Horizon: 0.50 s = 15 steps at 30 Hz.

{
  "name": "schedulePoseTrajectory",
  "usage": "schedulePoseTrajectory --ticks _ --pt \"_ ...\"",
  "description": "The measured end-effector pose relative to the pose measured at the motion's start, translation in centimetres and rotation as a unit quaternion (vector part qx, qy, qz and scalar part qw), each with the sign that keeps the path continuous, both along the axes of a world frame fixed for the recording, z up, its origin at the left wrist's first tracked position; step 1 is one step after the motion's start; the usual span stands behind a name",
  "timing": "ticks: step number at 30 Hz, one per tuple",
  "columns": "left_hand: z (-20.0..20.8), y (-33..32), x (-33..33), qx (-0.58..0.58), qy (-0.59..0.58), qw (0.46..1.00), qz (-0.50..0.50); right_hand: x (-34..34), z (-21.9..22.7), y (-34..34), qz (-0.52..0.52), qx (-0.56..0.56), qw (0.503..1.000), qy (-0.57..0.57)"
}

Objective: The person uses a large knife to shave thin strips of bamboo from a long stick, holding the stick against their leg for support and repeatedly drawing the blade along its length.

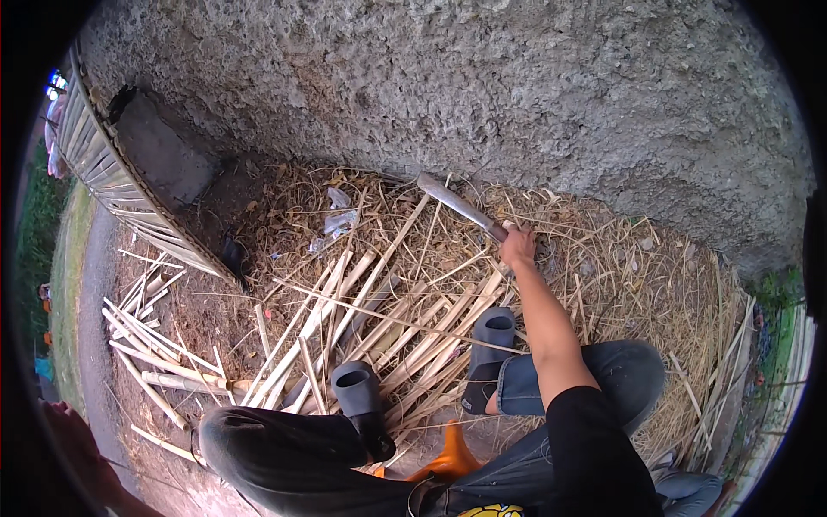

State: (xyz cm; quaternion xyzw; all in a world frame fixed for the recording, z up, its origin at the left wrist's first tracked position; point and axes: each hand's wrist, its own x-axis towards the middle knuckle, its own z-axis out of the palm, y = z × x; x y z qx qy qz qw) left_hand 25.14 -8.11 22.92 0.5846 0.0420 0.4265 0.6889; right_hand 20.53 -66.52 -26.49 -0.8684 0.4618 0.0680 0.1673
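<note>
My right hand is closed round the handle of a machete. Its blade points to the far left, low over the straw and close to the foot of the rough wall. At the dark left rim, my left hand is stretched far out to the side; shadow hides its fingers and anything in them. Split bamboo strips lie in a loose heap between and beyond my feet. One long thin strip crosses over the heap towards my right shoe.
A rough grey wall rises ahead. A woven bamboo panel leans at the left, with more bamboo pieces near it. Crumpled clear plastic lies on the straw. Under me is an orange seat. Another person's leg shows at lower right.
</note>
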Motion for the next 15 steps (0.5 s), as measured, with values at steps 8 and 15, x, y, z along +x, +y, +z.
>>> schedulePoseTrajectory --ticks 8,15 --pt "-13.1 4.1 -12.0 0.254 0.434 0.725 -0.47 0.6 3.1 -0.3 0.042 0.242 0.962 -0.117" --pt "-13.9 6.5 -16.9 0.222 0.436 0.737 -0.466 -1.8 18.3 2.4 -0.017 0.345 0.925 -0.156"
